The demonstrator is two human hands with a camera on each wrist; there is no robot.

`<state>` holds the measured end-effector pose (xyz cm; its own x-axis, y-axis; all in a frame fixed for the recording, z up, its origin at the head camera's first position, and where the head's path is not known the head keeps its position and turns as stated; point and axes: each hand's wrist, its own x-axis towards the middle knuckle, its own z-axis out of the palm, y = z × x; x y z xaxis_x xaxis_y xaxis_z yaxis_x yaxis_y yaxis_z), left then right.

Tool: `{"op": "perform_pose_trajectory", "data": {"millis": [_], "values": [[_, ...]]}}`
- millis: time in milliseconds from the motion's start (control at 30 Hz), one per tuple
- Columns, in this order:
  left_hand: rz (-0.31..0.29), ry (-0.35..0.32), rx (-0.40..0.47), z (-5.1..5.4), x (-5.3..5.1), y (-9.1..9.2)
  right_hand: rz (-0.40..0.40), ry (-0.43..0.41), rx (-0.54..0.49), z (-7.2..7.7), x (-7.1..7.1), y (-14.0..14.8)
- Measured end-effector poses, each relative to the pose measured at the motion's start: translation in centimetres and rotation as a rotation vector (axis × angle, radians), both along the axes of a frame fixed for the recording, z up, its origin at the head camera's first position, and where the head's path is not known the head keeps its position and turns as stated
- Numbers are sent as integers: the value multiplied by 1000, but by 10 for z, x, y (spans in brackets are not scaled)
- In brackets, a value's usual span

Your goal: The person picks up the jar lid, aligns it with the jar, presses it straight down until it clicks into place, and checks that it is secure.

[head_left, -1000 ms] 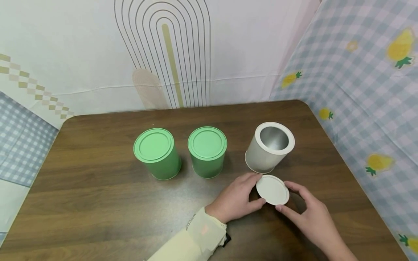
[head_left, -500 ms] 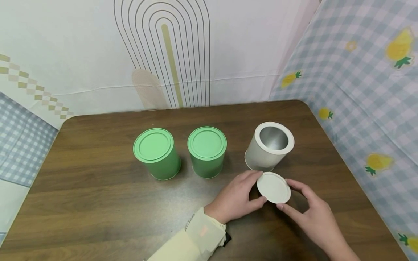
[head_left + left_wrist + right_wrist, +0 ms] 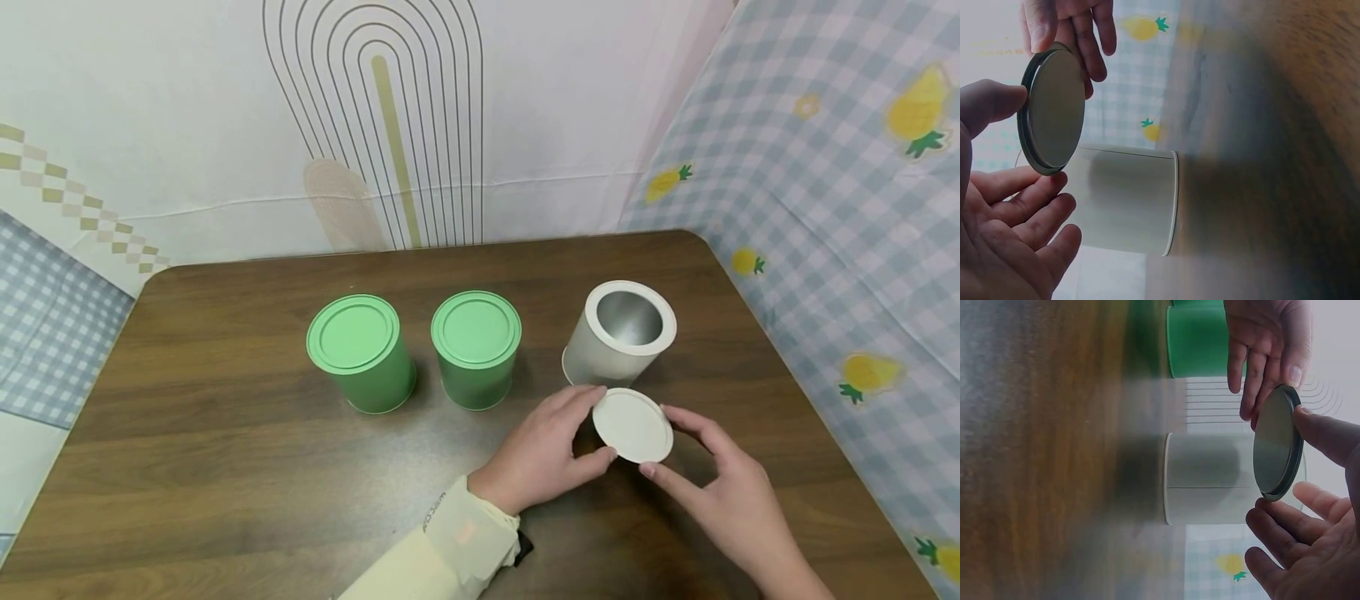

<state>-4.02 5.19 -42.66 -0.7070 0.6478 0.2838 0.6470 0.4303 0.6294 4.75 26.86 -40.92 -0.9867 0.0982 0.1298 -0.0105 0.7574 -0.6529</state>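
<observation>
A round white lid (image 3: 633, 425) is held above the table by both hands, just in front of an open white can (image 3: 609, 358). My left hand (image 3: 543, 454) pinches the lid's left edge between thumb and fingers. On the opposite edge, my right hand (image 3: 720, 483) grips it the same way. The lid's underside, with its raised inner ring, shows in the left wrist view (image 3: 1057, 109) and the right wrist view. The can stands upright, its silvery inside visible through the ringed mouth.
Two green cans with lids on, a left one (image 3: 360, 350) and a middle one (image 3: 477, 346), stand upright left of the white can. All are on a dark wooden table (image 3: 225, 483). A patterned cloth (image 3: 547, 100) hangs behind, and a checked one (image 3: 840, 250) lines the right side.
Both hands have moved the lid slightly away from the person and to the right, closer to the white can. The cans have stayed where they were.
</observation>
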Motion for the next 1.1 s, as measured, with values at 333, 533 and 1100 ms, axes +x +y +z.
{"op": "perform_pose_trajectory", "data": {"millis": [333, 533, 1100], "values": [[10, 5, 21, 1, -1, 0, 4, 43, 5, 6, -2, 0], [20, 7, 38, 3, -1, 0, 10, 69, -3, 8, -4, 0], [32, 49, 103, 12, -2, 0, 8, 158, -56, 16, -8, -3]]}}
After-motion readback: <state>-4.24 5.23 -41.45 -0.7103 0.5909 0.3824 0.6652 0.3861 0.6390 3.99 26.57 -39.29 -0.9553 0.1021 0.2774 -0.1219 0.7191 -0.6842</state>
